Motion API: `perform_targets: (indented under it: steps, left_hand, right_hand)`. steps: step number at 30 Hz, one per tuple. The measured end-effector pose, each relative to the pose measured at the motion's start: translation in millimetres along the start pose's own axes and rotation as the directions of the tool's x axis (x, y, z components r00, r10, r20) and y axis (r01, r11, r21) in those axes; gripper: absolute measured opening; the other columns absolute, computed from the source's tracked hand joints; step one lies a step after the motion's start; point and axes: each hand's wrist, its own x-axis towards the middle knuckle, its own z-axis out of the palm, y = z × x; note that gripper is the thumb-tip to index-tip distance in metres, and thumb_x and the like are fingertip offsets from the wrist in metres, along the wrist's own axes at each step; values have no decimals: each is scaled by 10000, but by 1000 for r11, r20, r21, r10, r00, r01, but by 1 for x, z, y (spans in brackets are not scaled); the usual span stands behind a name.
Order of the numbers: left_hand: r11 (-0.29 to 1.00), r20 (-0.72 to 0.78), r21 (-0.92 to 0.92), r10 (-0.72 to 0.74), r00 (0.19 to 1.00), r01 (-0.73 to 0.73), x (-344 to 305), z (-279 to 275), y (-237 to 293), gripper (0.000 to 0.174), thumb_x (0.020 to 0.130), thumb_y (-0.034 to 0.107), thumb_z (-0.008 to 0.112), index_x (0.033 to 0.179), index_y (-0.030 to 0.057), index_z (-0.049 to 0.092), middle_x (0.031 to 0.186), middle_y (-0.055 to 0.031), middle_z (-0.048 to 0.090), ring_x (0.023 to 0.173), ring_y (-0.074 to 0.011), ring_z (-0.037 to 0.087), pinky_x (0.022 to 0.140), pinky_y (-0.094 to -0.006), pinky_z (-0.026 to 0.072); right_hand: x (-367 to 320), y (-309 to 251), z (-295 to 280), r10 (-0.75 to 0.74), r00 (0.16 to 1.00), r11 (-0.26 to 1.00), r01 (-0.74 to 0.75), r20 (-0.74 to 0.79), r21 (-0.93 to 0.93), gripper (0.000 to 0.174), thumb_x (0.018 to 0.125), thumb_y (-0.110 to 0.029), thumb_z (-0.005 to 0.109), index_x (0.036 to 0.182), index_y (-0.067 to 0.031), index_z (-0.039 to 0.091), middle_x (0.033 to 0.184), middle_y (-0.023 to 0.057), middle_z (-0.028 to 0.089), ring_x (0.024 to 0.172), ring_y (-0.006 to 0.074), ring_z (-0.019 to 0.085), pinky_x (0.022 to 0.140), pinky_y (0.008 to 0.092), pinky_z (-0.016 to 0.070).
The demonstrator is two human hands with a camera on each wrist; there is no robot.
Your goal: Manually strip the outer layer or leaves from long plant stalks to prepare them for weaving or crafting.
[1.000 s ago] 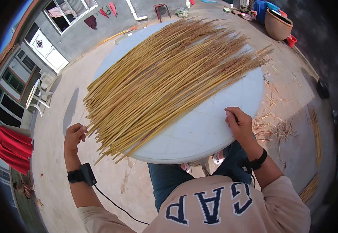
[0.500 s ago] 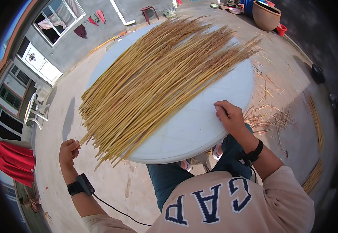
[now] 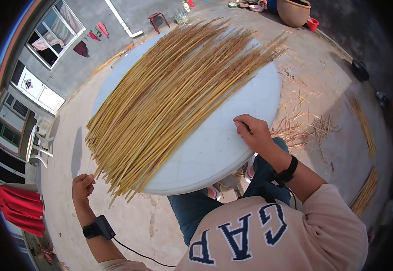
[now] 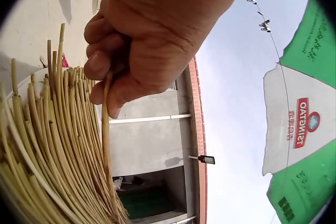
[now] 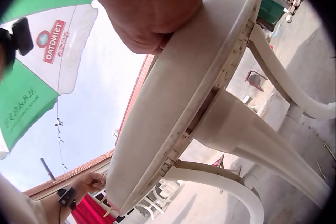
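Long dry stalks [image 3: 142, 122] with feathery brown seed heads [image 3: 250, 56] lie in a wide layer across the round white table [image 3: 205, 156]. Their cut ends jut over its left edge. There my left hand [image 3: 82, 186] pinches the end of a single stalk [image 4: 107, 140] between thumb and fingers, as the left wrist view shows. It stays at the outer side of the layer. Loosely curled, my right hand [image 3: 256, 134] rests at the near right part of the tabletop, apart from the stalks, and nothing shows in it. Its fingertips are mostly hidden in the right wrist view.
Broken straw [image 3: 300, 131] litters the ground right of the table, with stalk bundles [image 3: 363, 192] beyond. A clay pot [image 3: 293, 12] and red bucket [image 3: 312, 24] stand at the back right. A white chair [image 3: 39, 144] and red cloth [image 3: 21, 210] are at the left.
The head view has turned, so the table and stalks appear further left. My left hand shows lower, still at the same stalk end; my right hand keeps its place at the table.
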Motion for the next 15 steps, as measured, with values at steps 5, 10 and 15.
perform_targets:
  steps: [5, 10, 15]
  left_hand:
    - [979, -97, -140, 134, 986, -147, -2, -17, -2, 236, 780, 167, 620, 601, 43, 529, 438, 20, 398, 312, -40, 251, 314, -191, 121]
    - [990, 50, -125, 69, 996, -62, -9, 1, -5, 248, 795, 181, 624, 610, 50, 525, 493, 11, 438, 327, -42, 278, 315, -189, 162]
    - [901, 104, -400, 225, 969, -167, -33, 78, 17, 213, 842, 206, 593, 703, 50, 550, 496, -18, 489, 375, -49, 319, 363, -186, 211]
  right_hand:
    - [-1, 2, 0, -18, 1000, 1000, 18, -11, -1, 100, 827, -73, 552, 902, -23, 595, 712, 126, 610, 611, 217, 606, 561, 289, 468]
    - [-1, 4, 2, -3, 1000, 1000, 3, -17, 19, 97, 827, -78, 553, 896, -26, 599, 701, 126, 607, 602, 222, 602, 552, 294, 466]
    - [1, 3, 0, 46, 998, 997, -48, 37, 61, 119, 831, -87, 561, 920, -17, 596, 668, 104, 603, 585, 162, 594, 537, 271, 463]
